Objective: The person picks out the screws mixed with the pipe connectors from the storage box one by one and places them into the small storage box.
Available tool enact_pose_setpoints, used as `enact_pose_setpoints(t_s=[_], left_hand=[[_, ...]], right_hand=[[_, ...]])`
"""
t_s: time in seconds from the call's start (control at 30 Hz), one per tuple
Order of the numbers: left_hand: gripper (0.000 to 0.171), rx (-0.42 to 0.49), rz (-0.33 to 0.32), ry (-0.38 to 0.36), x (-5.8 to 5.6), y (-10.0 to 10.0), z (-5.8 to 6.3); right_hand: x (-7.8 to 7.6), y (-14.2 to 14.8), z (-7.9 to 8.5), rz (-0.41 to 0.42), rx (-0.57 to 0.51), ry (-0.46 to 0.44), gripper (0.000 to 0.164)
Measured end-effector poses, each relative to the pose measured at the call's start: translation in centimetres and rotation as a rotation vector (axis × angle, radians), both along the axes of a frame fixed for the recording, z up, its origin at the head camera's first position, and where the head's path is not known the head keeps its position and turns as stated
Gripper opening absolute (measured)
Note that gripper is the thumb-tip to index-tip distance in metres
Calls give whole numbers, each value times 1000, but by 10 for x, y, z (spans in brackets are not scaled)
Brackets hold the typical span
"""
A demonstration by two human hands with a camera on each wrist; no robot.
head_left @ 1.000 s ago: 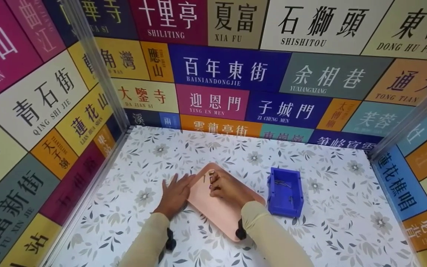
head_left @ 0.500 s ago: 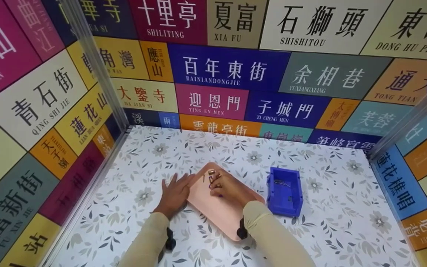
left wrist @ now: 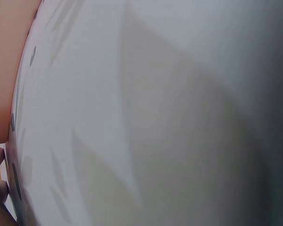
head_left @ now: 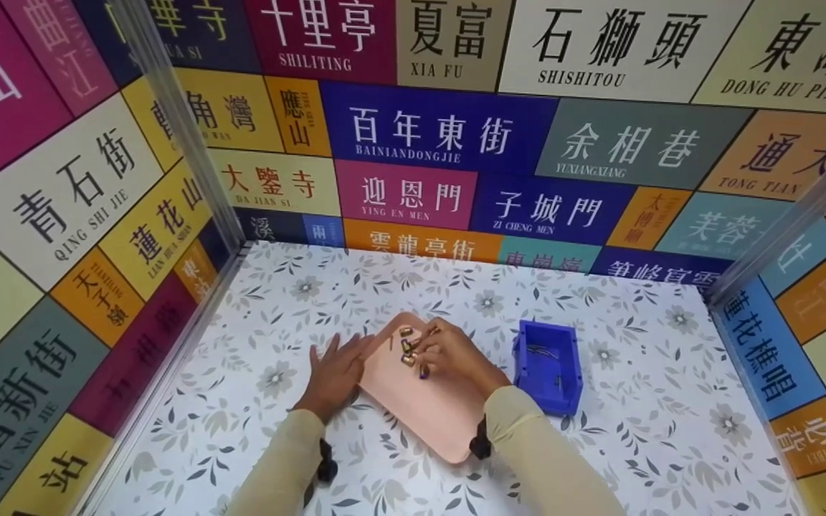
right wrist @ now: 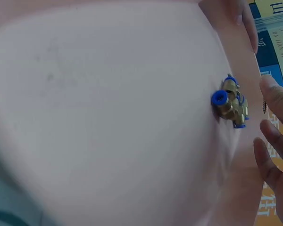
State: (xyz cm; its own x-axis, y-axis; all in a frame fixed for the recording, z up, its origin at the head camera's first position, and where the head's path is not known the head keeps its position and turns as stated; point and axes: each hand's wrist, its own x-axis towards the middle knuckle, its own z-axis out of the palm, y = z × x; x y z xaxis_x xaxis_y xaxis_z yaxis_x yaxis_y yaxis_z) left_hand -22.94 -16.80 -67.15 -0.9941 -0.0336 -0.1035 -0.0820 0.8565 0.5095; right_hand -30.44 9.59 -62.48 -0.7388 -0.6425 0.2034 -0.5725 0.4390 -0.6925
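Observation:
A cluster of brass tube fittings with blue collars (right wrist: 231, 101) lies toward the far end of a pink tray (head_left: 413, 401). A small dark screw (head_left: 391, 342) lies left of the fittings. My right hand (head_left: 452, 351) hovers at the right of the cluster, fingers bent and spread, one fitting (head_left: 424, 372) right at the fingertips. In the right wrist view its fingers (right wrist: 273, 99) stand apart, with nothing visible between them. My left hand (head_left: 334, 373) lies flat with spread fingers on the cloth, against the tray's left rim. The left wrist view shows mostly cloth.
A blue bin (head_left: 548, 365) stands right of the tray, with several thin metal pieces inside. Flowered white cloth (head_left: 642, 401) covers the table. Panels with large lettering (head_left: 442, 129) wall in the back and both sides.
My right hand has drawn back to the right and its fingers have opened. Fittings that it partly covered now show on the tray. The left hand has stayed put.

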Motion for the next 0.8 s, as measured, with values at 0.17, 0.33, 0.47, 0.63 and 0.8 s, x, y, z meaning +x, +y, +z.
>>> enact_pose_setpoints(t_s=[0.17,0.33,0.47,0.63,0.8], left_hand=[[46,21,-9,8,1,-1,1],[46,46,-2,5,1,-2,1],[46,76,31,-25,0,0,0],[47,73,40,-28,-1,0,-1],[47,70,31,-30,-1,0,-2]], right_hand=[[-3,20,8,-33,-51,49,6],[-4,43,15,-84,-71,161,6],[-7,61,22,-137,-68,177,5],[-10,83,30,-186,-82,144,5],[-10,107,34,-253,-94,148,6]])
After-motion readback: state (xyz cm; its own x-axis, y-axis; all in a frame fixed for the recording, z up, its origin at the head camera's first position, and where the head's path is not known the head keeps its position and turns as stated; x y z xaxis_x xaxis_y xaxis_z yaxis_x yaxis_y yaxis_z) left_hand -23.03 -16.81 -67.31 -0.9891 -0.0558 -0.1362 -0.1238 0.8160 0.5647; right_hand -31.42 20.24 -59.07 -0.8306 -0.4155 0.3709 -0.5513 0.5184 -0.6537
